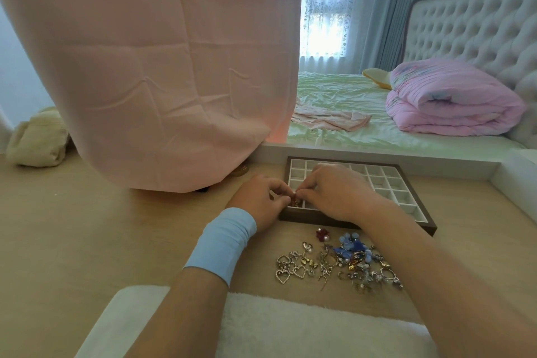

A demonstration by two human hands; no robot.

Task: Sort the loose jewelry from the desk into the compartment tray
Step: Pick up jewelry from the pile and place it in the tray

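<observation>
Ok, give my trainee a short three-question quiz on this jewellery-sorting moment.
1. True or false: the heap of loose metal jewellery lies on the pale wooden desk, nearer the person than the dark-framed white compartment tray.
2. Which wrist wears the light-blue cuff? A left, B right.
3. Fill in: left hand and right hand pinch a small reddish-gold piece over the tray's near-____ corner.
Key: 1 true; 2 A; 3 left.

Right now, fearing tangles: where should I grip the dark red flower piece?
Probably pinch the dark red flower piece across its petals, coming from above and the left: it lies apart from the jewelry pile, with bare desk on that side.
</observation>
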